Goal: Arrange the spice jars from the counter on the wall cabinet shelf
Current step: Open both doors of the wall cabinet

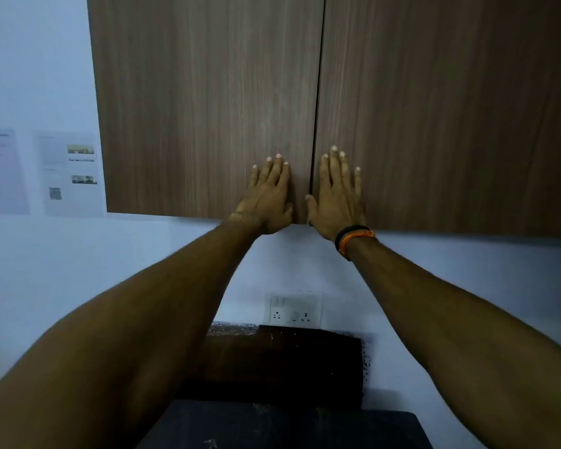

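Spice jars: none in view, so where they sit cannot be told. Cabinet (pixel 208 102) has both doors closed, seam between them running down the middle. Left hand (pixel 268 196) lies flat on the left door (pixel 191 124) near its lower inner corner, fingers straight, gripping nothing. Right hand (pixel 336 196) lies flat on the right door (pixel 450 108) just across the seam, fingers straight, also holding nothing; wristband (pixel 353 236) on that wrist. Progress: either not begun or already finished with doors pushed to; the shelf is hidden, so no jar count is possible. Counter (pixel 289 429) is dark, low in frame, with a dark backsplash (pixel 272 361) behind. Wall is pale blue-white; socket plate (pixel 295 308) below the cabinet, two printed sheets (pixel 68 173) pinned left. Dim light.
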Demonstrator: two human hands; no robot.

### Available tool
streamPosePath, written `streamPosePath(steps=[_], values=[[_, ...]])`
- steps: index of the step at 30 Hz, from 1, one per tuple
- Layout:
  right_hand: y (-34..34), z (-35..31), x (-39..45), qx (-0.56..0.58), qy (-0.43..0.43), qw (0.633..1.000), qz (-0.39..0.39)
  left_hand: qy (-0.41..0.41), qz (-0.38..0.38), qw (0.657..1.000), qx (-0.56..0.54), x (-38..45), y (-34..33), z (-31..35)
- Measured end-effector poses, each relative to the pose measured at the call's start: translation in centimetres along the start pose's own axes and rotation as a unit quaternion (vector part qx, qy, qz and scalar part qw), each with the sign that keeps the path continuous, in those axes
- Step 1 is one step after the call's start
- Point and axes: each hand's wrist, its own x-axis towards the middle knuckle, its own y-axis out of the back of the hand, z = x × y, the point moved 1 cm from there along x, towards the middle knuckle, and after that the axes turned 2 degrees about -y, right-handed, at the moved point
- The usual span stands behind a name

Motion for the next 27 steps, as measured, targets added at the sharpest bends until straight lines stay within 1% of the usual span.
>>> streamPosePath(steps=[6,15,23,27], values=[[-0.1,0.6,0.2,0.000,-0.006,1.000,-0.022,-0.006,0.001,1.000,0.001,0.1,-0.4,-0.4],[1.1,1.5,1.4,0.013,0.016,1.000,0.004,-0.025,0.030,0.998,0.039,1.7,-2.3,-0.9],[0.9,2.0,2.9,0.046,0.023,0.998,0.044,0.007,0.033,0.995,0.091,3.5,-3.6,-0.4],[0.7,2.0,3.6,0.064,0.017,0.997,0.050,0.046,0.039,0.995,0.074,3.8,-4.9,0.8]])
